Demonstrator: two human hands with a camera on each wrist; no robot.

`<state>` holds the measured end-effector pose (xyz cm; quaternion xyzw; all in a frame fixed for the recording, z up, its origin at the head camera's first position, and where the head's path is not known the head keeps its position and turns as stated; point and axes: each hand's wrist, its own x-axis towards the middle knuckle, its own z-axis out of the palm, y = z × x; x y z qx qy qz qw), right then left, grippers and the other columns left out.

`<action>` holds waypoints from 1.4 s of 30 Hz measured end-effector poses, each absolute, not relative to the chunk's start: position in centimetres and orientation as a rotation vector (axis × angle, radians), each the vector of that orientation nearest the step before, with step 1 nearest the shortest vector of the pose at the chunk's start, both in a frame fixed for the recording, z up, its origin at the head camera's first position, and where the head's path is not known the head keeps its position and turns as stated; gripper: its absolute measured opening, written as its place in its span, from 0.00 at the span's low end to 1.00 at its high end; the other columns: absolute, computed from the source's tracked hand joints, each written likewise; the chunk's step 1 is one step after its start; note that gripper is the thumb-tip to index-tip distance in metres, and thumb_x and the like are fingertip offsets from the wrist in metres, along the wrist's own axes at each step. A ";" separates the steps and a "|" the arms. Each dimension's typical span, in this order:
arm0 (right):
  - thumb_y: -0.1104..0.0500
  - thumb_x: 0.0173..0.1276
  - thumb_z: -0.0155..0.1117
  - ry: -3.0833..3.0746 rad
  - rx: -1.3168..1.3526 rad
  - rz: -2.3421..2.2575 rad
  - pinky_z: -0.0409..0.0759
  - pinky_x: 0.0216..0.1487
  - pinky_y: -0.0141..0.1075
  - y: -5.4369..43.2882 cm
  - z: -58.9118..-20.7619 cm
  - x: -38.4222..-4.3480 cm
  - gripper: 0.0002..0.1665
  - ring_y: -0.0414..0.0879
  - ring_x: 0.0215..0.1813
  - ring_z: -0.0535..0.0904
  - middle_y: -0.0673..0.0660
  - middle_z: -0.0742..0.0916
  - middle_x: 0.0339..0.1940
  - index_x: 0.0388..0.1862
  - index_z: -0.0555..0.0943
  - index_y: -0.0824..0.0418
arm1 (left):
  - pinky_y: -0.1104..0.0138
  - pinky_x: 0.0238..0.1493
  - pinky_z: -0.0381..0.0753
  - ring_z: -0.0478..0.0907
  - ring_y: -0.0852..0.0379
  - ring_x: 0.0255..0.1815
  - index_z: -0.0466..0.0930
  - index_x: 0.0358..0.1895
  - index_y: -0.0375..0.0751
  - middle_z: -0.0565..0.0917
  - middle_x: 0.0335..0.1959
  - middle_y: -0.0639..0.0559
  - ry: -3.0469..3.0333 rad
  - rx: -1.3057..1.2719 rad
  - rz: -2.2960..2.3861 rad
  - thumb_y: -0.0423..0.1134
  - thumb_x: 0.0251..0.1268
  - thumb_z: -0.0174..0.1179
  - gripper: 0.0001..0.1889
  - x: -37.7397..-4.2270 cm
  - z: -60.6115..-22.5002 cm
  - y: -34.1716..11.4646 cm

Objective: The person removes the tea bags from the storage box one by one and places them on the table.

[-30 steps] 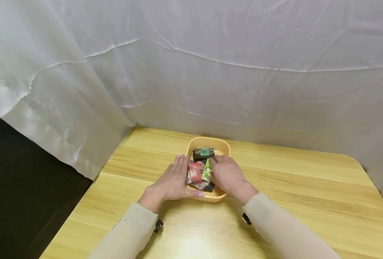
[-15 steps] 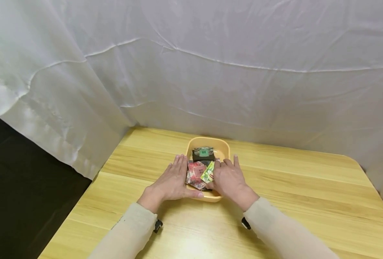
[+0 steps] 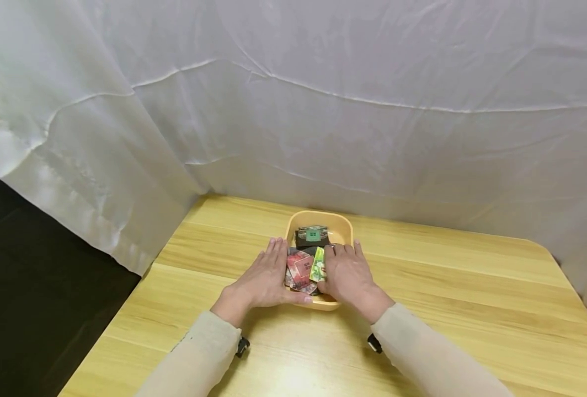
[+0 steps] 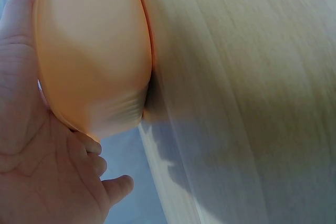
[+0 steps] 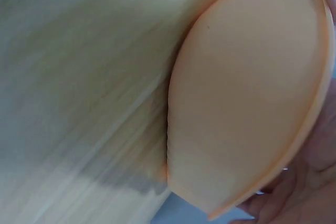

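Note:
A pale orange tray (image 3: 318,213) sits on the table with several small packets in it. My left hand (image 3: 263,278) lies along its left side, fingers straight at the rim and thumb across the near corner. In the left wrist view, that palm is against the tray's outer wall (image 4: 94,51). My right hand (image 3: 350,275) reaches over the right rim, its little finger spread and its thumb beside a green-yellow packet (image 3: 318,266). Some of its fingertips are hidden. A red packet (image 3: 300,267) lies left of the green one. A black box with a green label (image 3: 312,235) is behind them.
The wood-grain table (image 3: 452,286) runs to a rounded corner at the right. White cloth (image 3: 373,138) hangs close behind the tray. A dark area (image 3: 40,286) lies beyond the table's left edge.
My right hand has shifted slightly within the tray, its fingers spreading from a tighter curl. The green-yellow packet has tilted and turned back upright beside it. My left hand has stayed put.

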<state>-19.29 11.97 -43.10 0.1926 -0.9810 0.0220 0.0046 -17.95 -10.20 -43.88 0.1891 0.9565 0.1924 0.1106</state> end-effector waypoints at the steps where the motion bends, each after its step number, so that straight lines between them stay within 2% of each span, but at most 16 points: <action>1: 0.39 0.56 0.83 -3.045 0.614 0.095 0.61 0.82 0.64 12.1 -43.0 -19.3 0.53 0.66 0.68 0.77 0.70 0.83 0.64 0.69 0.74 0.71 | 0.48 0.88 0.42 0.31 0.43 0.89 0.32 0.86 0.35 0.34 0.88 0.37 2.809 0.558 0.570 0.85 0.48 0.63 0.78 -18.0 -43.9 -10.2; 5: 0.41 0.56 0.84 -2.971 0.631 0.179 0.80 0.69 0.57 12.8 -41.9 -19.4 0.58 0.64 0.63 0.78 0.70 0.81 0.64 0.73 0.68 0.71 | 0.49 0.88 0.41 0.30 0.44 0.89 0.32 0.87 0.35 0.33 0.88 0.39 2.801 0.557 0.581 0.86 0.47 0.62 0.78 -18.0 -43.9 -10.2; 9: 0.45 0.54 0.85 -2.955 0.636 0.229 0.85 0.62 0.53 13.9 -40.5 -19.5 0.57 0.63 0.61 0.78 0.68 0.80 0.63 0.74 0.67 0.70 | 0.50 0.88 0.41 0.29 0.45 0.89 0.31 0.87 0.36 0.32 0.88 0.40 2.799 0.549 0.584 0.86 0.47 0.62 0.78 -17.9 -44.1 -10.2; 12: 0.45 0.52 0.85 -2.947 0.658 0.207 0.85 0.60 0.54 14.9 -39.5 -19.7 0.55 0.62 0.60 0.77 0.66 0.81 0.61 0.71 0.69 0.69 | 0.50 0.88 0.41 0.29 0.46 0.89 0.31 0.87 0.37 0.31 0.88 0.41 2.800 0.540 0.592 0.86 0.47 0.63 0.78 -17.9 -44.1 -10.4; 15: 0.41 0.51 0.85 -2.943 0.684 0.142 0.83 0.61 0.59 16.1 -38.7 -19.9 0.54 0.62 0.60 0.77 0.66 0.81 0.61 0.68 0.71 0.68 | 0.50 0.88 0.41 0.29 0.45 0.89 0.31 0.87 0.37 0.32 0.88 0.41 2.802 0.539 0.595 0.85 0.47 0.64 0.78 -17.9 -44.1 -10.5; 18: 0.36 0.53 0.82 -2.955 0.695 0.050 0.80 0.64 0.62 17.2 -38.3 -19.9 0.52 0.63 0.62 0.77 0.66 0.81 0.62 0.65 0.72 0.66 | 0.50 0.88 0.42 0.30 0.45 0.89 0.31 0.87 0.37 0.32 0.88 0.40 2.805 0.543 0.594 0.85 0.47 0.64 0.79 -17.9 -44.1 -10.5; 21: 0.35 0.56 0.79 -2.977 0.687 0.000 0.79 0.65 0.62 18.3 -38.0 -19.9 0.51 0.63 0.63 0.77 0.67 0.81 0.63 0.66 0.72 0.67 | 0.50 0.88 0.42 0.31 0.45 0.89 0.31 0.87 0.37 0.33 0.88 0.40 2.802 0.550 0.597 0.85 0.46 0.64 0.79 -17.8 -44.1 -10.4; 26: 0.37 0.56 0.79 -2.983 0.669 -0.017 0.81 0.60 0.61 20.8 -37.2 -20.4 0.49 0.64 0.58 0.77 0.67 0.82 0.57 0.63 0.73 0.68 | 0.50 0.88 0.42 0.30 0.45 0.89 0.31 0.87 0.38 0.33 0.88 0.41 2.796 0.548 0.607 0.86 0.45 0.64 0.79 -17.7 -43.8 -10.5; 31: 0.41 0.58 0.80 -3.014 0.643 0.001 0.80 0.58 0.64 23.4 -35.9 -22.0 0.50 0.69 0.60 0.76 0.71 0.81 0.59 0.66 0.71 0.71 | 0.49 0.88 0.42 0.31 0.44 0.89 0.33 0.87 0.36 0.35 0.88 0.40 2.807 0.550 0.613 0.85 0.44 0.65 0.80 -17.4 -43.7 -11.2; 35: 0.43 0.59 0.78 -3.075 0.631 0.015 0.78 0.61 0.66 24.4 -35.4 -24.0 0.50 0.71 0.64 0.75 0.72 0.80 0.63 0.70 0.69 0.72 | 0.47 0.88 0.44 0.32 0.42 0.89 0.34 0.87 0.35 0.36 0.88 0.37 2.816 0.552 0.629 0.85 0.43 0.67 0.80 -17.2 -43.7 -12.0; 42: 0.45 0.62 0.76 -3.236 0.645 0.075 0.67 0.76 0.68 23.4 -37.3 -27.7 0.52 0.72 0.75 0.67 0.72 0.75 0.74 0.76 0.66 0.70 | 0.46 0.88 0.44 0.32 0.41 0.89 0.34 0.87 0.35 0.37 0.88 0.37 2.832 0.541 0.614 0.85 0.43 0.66 0.80 -17.0 -43.7 -13.1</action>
